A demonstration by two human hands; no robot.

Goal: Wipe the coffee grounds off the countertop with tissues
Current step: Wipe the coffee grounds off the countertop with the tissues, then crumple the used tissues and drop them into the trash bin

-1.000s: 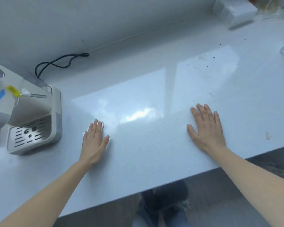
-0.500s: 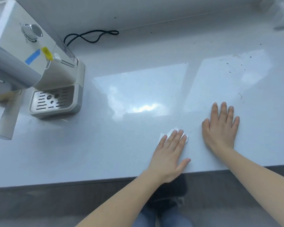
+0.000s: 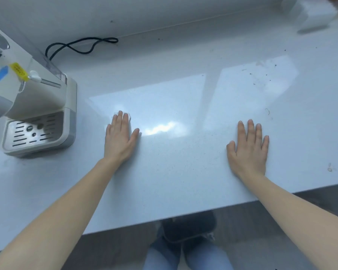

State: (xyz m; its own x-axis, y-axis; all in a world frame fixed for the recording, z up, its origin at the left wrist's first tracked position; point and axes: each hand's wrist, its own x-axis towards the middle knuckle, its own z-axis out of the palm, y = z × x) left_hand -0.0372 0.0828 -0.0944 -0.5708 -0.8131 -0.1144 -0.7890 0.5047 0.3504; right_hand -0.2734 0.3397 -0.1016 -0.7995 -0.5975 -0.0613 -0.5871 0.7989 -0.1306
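My left hand (image 3: 119, 138) lies flat on the white countertop (image 3: 183, 172), pressing a white tissue (image 3: 128, 117) that peeks out past the fingertips. My right hand (image 3: 248, 148) rests flat on the counter to the right, fingers spread, with nothing under it. Dark coffee grounds (image 3: 261, 75) are scattered on the glossy surface at the far right, beyond my right hand. Fine specks also dot the counter between my hands.
A cream coffee machine (image 3: 33, 106) with a metal drip tray stands at the left, its black cord (image 3: 80, 45) looped by the back wall. A white tissue pack (image 3: 310, 14) sits blurred at the back right. A brownish stain (image 3: 329, 168) marks the right front. The counter's front edge runs below my forearms.
My left hand slid the tissue to the left, away from my right hand, toward the coffee machine. My right hand stayed planted. The view shifted.
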